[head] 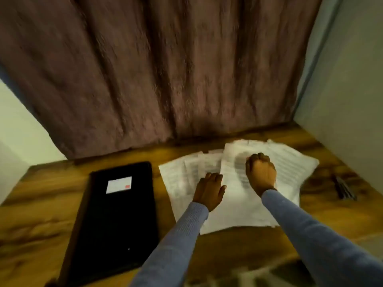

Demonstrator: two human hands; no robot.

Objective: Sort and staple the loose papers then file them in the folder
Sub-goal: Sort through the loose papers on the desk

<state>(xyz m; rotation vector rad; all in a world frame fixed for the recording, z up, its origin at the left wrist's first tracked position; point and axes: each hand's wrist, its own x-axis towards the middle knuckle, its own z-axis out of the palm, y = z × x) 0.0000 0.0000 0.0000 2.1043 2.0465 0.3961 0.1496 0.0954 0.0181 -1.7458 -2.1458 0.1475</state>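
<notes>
Loose papers (pixel 238 183) fanned on wooden desk (pixel 248 245), right of shut black folder (pixel 116 214) | left hand (pixel 209 190) flat, pressing sheets; right hand (pixel 261 174) curled on top sheet, grasp unclear | better: square edges before stapling | dark object (pixel 344 188) far right, possibly stapler

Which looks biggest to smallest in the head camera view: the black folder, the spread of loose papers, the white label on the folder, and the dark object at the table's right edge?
1. Loose papers and black folder: too alike to rank.
2. Dark object.
3. White label, close to it in size.
</notes>
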